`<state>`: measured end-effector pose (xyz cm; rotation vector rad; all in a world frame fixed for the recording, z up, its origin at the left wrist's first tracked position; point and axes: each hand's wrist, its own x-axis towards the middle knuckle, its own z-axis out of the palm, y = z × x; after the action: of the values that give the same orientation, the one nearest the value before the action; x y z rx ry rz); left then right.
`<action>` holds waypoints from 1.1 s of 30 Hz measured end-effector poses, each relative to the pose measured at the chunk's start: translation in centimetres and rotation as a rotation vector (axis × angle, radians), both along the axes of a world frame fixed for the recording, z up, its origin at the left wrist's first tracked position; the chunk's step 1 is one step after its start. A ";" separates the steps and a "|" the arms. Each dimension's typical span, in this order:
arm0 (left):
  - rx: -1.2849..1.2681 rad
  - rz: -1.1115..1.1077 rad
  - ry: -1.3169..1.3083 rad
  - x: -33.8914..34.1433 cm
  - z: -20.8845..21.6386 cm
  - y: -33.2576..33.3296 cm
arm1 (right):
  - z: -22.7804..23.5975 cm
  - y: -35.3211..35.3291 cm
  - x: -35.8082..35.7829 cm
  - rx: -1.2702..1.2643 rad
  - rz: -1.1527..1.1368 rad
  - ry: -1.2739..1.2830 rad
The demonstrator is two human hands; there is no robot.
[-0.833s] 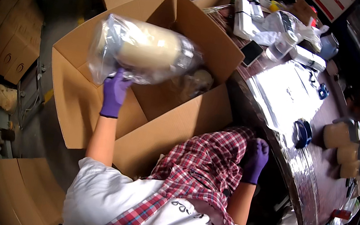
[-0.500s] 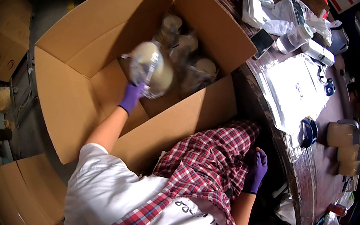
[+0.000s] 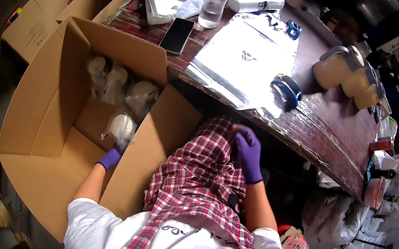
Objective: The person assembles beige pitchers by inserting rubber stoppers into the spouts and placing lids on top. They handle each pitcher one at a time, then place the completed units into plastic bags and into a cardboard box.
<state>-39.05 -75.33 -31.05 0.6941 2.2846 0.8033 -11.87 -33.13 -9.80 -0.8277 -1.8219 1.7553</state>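
Note:
Inside the open cardboard box [image 3: 150,121], my left hand [image 3: 110,157] in a purple glove is at the lower end of a cream-coloured round container [image 3: 123,126] wrapped in clear plastic. The fingers are partly hidden behind the container and seem closed on it. Just beyond stand several similar wrapped containers, among them one [image 3: 142,95] in the box's far right corner. My right hand [image 3: 248,154], also gloved in purple, is raised over my thigh near the table edge. Its fingers are loosely bent and apart, with nothing seen in them.
The dark red table [image 3: 315,128] holds a stack of white plastic bags [image 3: 253,54], a phone [image 3: 176,36], a clear bottle [image 3: 213,6], blue tape rolls [image 3: 286,90] and beige jars [image 3: 332,70] with grey lids. More cardboard boxes [image 3: 43,19] stand beyond. A fan [image 3: 390,247] is at the right.
My left hand has lowered the wrapped container deeper into the box, towards the others. My right hand has risen from beside my thigh. The whole view has turned towards the table.

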 end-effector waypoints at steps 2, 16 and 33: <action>-0.132 -0.027 -0.047 -0.5 1.7 -2.3 | 4.0 1.5 -3.6 0.419 0.061 0.042; 0.521 -0.076 -0.482 6.9 24.2 17.3 | 2.3 13.2 -12.0 0.322 0.162 -0.005; 0.803 0.437 -0.784 6.7 25.8 38.8 | 11.9 42.5 -11.7 0.109 -0.443 0.121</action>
<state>-32.37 -36.56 -5.23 0.1074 1.3547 1.8539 -23.58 9.32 2.09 -0.9699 -1.4995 1.3806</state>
